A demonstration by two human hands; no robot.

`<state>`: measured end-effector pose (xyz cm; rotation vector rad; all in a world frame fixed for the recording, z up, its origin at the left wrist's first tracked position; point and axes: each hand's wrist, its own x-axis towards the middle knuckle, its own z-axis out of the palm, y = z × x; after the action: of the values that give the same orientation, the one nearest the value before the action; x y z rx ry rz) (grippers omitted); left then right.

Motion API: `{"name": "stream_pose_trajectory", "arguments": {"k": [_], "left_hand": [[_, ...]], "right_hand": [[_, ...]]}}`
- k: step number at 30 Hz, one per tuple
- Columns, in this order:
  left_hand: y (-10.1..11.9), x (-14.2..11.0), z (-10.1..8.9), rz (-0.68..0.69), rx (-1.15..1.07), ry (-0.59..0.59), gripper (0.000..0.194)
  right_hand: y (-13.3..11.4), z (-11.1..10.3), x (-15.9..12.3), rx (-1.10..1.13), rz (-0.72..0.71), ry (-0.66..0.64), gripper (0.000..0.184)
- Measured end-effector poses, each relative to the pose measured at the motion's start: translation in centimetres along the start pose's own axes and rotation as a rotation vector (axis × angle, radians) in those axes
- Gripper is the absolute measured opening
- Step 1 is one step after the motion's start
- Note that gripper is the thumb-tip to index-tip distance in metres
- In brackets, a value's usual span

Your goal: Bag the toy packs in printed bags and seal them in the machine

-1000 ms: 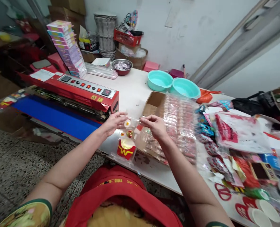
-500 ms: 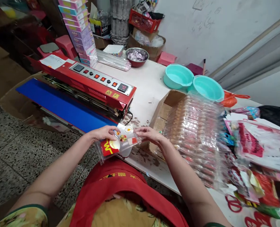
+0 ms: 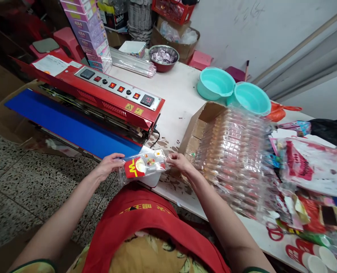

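Note:
Between my hands, in front of the red apron, is a clear plastic bag (image 3: 142,168). Inside it show a red piece with a yellow zigzag and a white swirl, and small food shapes, one like a fried egg. My left hand (image 3: 110,167) is closed on the bag's left end. The right end is pinched by my right hand (image 3: 180,163). Under the bag lies a white plate-like surface (image 3: 149,179), partly hidden. Just beyond is the red sealing machine (image 3: 105,91) with its blue conveyor belt (image 3: 71,121).
Right of my right hand stands a cardboard box (image 3: 193,129) packed with rows of clear bags (image 3: 231,151). Behind it are two turquoise basins (image 3: 215,83). Red scissors (image 3: 275,231) and paper cups (image 3: 313,261) lie at the right. A metal bowl (image 3: 163,57) sits at the back.
My left hand has moved left from the bag's top to its left end, and the bag now lies flatter and stretched. The view has shifted slightly.

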<state>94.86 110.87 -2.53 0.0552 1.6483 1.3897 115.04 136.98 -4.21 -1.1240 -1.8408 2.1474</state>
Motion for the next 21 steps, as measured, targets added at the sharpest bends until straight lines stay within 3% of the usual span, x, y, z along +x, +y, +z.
{"name": "stream_pose_trajectory", "arguments": {"k": [2,4,7,14,18,21], "left_hand": [[-1.3,-0.1,0.4,0.046,-0.142,0.204,0.048],[-2.1,-0.1,0.5,0.074,-0.213,0.331,0.044],[-2.2,-0.3,-0.6,0.098,-0.2,0.461,0.037],[-2.1,-0.6,-5.6,0.109,-0.09,0.656,0.026],[-2.0,-1.0,-6.5,0.176,0.209,0.731,0.035],[-0.8,-1.6,-4.7,0.443,0.719,0.828,0.054]], "right_hand": [[0.2,0.2,0.3,-0.036,0.035,-0.029,0.045],[0.4,0.3,0.7,-0.072,0.074,-0.062,0.046],[0.3,0.4,1.1,-0.122,0.117,-0.068,0.048],[0.1,0.2,1.6,-0.169,0.185,-0.067,0.045],[0.0,-0.1,1.2,-0.222,0.212,-0.067,0.037],[-0.5,0.2,0.2,-0.447,0.034,0.121,0.026]]}}
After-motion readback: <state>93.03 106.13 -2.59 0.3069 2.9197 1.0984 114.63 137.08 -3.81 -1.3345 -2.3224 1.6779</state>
